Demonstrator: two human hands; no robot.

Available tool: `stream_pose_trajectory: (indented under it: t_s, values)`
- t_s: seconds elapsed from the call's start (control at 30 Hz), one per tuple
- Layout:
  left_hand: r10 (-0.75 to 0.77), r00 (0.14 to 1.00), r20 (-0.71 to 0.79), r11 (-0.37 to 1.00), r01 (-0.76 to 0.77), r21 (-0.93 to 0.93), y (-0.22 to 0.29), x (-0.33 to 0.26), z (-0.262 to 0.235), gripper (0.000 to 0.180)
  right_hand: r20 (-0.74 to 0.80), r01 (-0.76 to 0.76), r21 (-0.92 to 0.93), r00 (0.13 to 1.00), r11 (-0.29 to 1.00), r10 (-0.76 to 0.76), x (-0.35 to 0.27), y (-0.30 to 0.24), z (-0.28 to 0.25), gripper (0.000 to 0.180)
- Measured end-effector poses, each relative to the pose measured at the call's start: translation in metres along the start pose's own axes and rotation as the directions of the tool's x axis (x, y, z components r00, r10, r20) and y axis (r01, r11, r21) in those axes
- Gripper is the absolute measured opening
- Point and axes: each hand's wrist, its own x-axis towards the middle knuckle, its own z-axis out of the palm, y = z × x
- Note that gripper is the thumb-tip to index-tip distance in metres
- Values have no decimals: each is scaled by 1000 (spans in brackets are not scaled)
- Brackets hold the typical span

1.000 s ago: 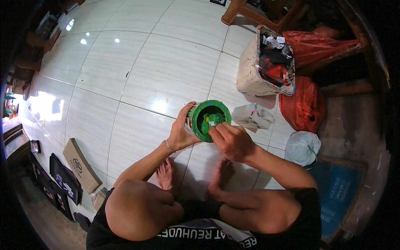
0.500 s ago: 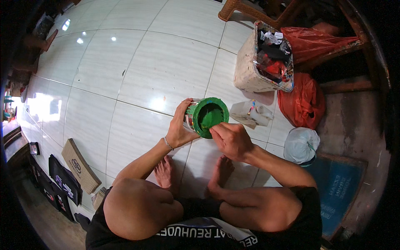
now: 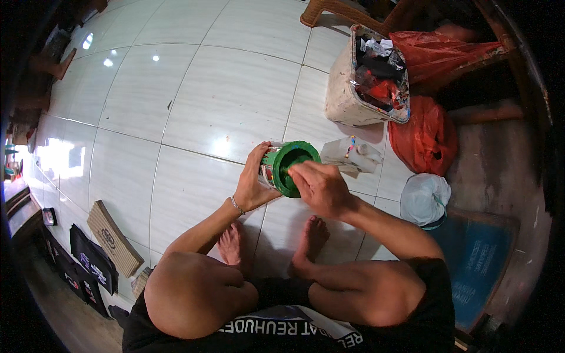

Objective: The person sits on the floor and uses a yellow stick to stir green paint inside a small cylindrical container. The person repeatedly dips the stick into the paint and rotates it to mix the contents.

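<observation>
A tilted can [image 3: 301, 147] with a thick green-coated rim and green paint inside is held in front of me, its mouth toward me. My left hand [image 3: 254, 179] is wrapped round the can's left side and underside. At the opening, my right hand [image 3: 323, 187] is closed, its fingertips reaching over the rim into the mouth. Whatever those fingers pinch is hidden by the hand and the can. Just right of the can, a translucent whitish plastic container [image 3: 352, 155] with small coloured marks is on the floor.
A paint-stained bin [image 3: 341, 97] full of rubbish stands at far right, beside a red plastic bag [image 3: 424, 138] and a white tied bag [image 3: 425, 200]. A blue printed screen frame [image 3: 477, 265] lies at right. Cardboard [image 3: 115, 238] and black printed pieces [image 3: 93, 259] lie at left.
My right hand has shifted slightly left and up, further over the can's mouth. The left hand still holds the can, and the view has moved a little.
</observation>
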Motion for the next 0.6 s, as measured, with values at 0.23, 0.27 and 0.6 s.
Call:
stream_pose_trajectory:
  t_s: [0.23,0.27,0.6]
  values:
    - [30,1000,-5,1000,-30,-7,-3,1,3,114,150,-24,-205,987,979,56,-28,7,-2,9]
    - [22,1000,1,1000,-22,-2,-4,0,3,114,143,-60,-102,987,993,74,-29,5,1,10]
    - [46,999,11,998,-45,-47,-2,-7,6,112,190,-10,-312,979,950,73,-25,8,-3,10]
